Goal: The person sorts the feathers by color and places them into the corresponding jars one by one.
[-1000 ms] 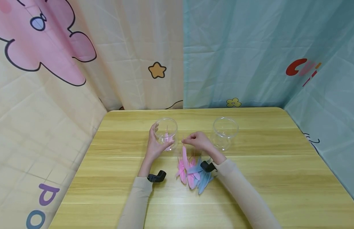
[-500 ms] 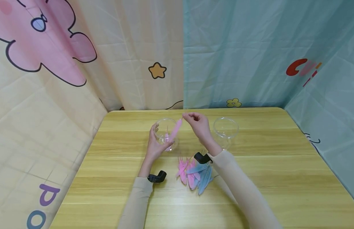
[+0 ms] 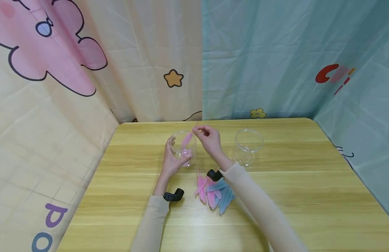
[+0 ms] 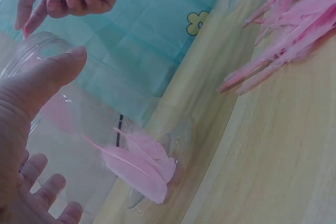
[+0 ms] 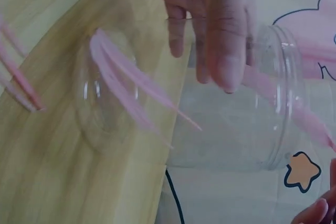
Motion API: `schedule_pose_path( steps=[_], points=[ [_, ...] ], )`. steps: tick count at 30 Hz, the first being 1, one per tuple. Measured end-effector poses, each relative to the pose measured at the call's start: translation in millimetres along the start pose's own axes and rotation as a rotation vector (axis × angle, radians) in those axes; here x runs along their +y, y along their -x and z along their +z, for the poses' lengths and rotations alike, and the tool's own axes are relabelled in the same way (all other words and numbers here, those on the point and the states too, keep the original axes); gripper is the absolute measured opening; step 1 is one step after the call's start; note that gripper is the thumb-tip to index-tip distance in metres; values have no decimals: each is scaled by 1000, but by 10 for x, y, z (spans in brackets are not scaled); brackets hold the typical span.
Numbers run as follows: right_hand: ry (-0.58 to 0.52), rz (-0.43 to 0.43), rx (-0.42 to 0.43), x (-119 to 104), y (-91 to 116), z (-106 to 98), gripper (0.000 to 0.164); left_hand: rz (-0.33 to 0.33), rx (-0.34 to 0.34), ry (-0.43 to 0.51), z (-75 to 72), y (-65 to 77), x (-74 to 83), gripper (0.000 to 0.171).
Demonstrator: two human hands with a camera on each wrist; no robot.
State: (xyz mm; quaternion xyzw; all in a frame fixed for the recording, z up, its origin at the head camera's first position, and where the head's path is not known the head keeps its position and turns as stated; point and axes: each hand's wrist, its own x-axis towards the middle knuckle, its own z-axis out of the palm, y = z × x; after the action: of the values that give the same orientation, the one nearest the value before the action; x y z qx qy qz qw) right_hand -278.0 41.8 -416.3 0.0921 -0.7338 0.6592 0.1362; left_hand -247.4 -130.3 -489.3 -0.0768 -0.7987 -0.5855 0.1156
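My left hand [image 3: 172, 161] grips a clear jar [image 5: 231, 140] that stands on the table, its thumb and fingers around the side. Pink feathers [image 4: 139, 169] lie at the bottom inside that jar. Over the jar's mouth, my right hand [image 3: 210, 140] pinches another pink feather [image 3: 186, 140] by its quill. In the right wrist view this feather slants through the rim, with its vane partly inside the jar. A pile of pink feathers [image 3: 201, 189] and blue feathers [image 3: 226, 199] lies on the table in front of the hands.
A second clear jar [image 3: 248, 148] stands to the right of the right hand. The wooden table [image 3: 308, 196] reaches back to printed curtains [image 3: 245, 63] behind and at both sides. Each wrist wears a black camera [image 3: 174, 195].
My right hand has lifted the pink feather from beside the pile, carried it up and left, and lowered it into the jar's mouth. The left hand keeps its hold.
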Motion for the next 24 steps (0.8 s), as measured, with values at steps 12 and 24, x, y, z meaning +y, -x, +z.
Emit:
schedule_pose_path(
  steps=[12, 24],
  points=[
    [225, 153, -223, 243, 218, -381, 27, -31, 6, -21, 8, 40, 39, 108],
    [534, 249, -627, 336, 408, -736, 28, -37, 11, -12, 12, 32, 32, 107]
  ],
)
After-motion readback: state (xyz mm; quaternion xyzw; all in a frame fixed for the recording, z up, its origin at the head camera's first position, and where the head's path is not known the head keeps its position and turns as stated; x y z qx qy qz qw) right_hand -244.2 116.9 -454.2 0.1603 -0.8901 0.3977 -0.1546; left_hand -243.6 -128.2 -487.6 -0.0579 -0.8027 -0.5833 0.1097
